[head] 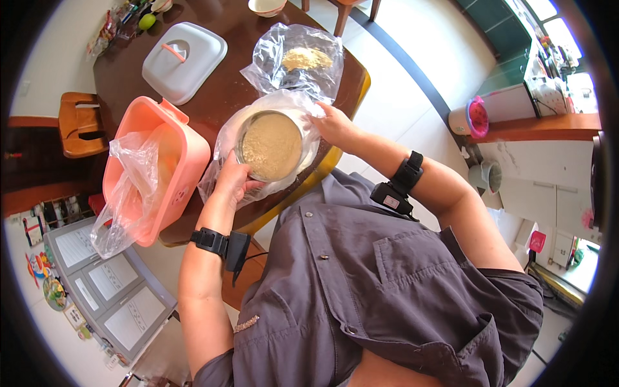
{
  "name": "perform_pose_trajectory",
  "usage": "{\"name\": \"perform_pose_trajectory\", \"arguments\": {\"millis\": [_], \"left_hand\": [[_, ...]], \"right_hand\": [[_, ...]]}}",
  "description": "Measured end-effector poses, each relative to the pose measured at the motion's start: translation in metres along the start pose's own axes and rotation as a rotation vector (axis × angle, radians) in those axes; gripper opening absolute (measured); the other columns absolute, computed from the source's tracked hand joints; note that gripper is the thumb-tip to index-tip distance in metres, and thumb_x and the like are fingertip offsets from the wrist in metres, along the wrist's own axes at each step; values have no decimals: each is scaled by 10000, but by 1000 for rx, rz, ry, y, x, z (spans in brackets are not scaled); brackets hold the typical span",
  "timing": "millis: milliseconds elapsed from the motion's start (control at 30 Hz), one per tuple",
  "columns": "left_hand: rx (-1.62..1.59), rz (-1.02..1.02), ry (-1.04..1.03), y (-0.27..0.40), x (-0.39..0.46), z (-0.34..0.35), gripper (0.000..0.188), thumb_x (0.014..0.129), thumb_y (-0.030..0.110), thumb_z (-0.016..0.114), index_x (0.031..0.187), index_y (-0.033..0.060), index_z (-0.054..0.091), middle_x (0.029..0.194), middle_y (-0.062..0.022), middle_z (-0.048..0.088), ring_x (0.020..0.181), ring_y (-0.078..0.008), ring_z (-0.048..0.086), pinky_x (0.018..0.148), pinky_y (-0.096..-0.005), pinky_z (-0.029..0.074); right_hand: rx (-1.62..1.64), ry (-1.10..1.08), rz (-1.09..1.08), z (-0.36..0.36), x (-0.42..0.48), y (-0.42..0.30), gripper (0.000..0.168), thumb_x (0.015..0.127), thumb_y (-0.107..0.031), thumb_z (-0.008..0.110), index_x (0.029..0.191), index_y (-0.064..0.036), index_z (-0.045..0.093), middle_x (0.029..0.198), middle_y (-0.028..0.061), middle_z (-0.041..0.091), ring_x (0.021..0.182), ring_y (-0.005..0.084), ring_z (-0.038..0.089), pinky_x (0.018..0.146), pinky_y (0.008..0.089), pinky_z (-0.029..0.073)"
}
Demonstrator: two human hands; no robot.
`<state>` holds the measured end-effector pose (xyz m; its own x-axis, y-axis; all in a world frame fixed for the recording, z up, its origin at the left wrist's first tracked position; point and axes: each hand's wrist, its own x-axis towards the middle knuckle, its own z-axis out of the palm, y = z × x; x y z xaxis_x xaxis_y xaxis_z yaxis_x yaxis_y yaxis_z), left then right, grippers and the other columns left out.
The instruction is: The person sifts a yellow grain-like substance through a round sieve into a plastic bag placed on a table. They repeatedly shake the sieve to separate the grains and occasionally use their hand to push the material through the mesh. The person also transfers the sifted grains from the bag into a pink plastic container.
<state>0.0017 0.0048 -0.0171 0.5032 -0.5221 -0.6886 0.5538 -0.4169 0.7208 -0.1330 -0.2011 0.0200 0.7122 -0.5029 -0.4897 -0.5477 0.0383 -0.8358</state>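
My left hand [234, 180] grips the near left rim of a round metal sieve [271, 146], which holds pale yellow-brown powder. The sieve is over a clear plastic bag [223, 167] spread at the table's near edge; whitish material shows beside its rim. With its fingers closed on the bag's upper right edge, my right hand [327, 122] is just right of the sieve. Beyond it, a second clear plastic bag [269, 53] lies spread out with a heap of yellowish powder [305, 59] on it. What is under the sieve is hidden.
To the left is a pink plastic bin [194, 159] with a clear bag hanging over its side. A grey lid [193, 53] with a pink handle lies on the brown table [232, 43]. At the far edge are a bowl [267, 7] and a green fruit [147, 21]. A wooden chair [72, 126] stands left.
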Motion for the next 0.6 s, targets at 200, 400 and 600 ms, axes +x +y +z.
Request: {"name": "perform_pose_trajectory", "arguments": {"millis": [200, 400, 600], "left_hand": [[-22, 10, 9, 4, -4, 4, 659, 732, -129, 382, 1340, 93, 261, 1247, -177, 468, 983, -321, 611, 613, -389, 609], [9, -25, -27, 7, -2, 7, 745, 687, -144, 362, 1377, 104, 236, 1278, -176, 444, 1035, -332, 584, 684, -411, 601], [-32, 10, 7, 0, 2, 3, 719, 707, -128, 382, 1374, 102, 244, 1241, -175, 479, 946, -315, 623, 597, -378, 606]], "right_hand": [[44, -12, -18, 0, 6, 6, 333, 905, -181, 495, 1174, 15, 513, 953, 160, 638, 739, 198, 638, 644, 322, 529], [-30, 47, -129, 4, 13, 15, 354, 907, -190, 500, 1188, 26, 494, 964, 173, 636, 753, 193, 645, 641, 330, 531], [-7, -47, -67, -3, 10, 10, 348, 912, -204, 499, 1184, 13, 499, 956, 161, 636, 747, 197, 638, 640, 328, 529]]}}
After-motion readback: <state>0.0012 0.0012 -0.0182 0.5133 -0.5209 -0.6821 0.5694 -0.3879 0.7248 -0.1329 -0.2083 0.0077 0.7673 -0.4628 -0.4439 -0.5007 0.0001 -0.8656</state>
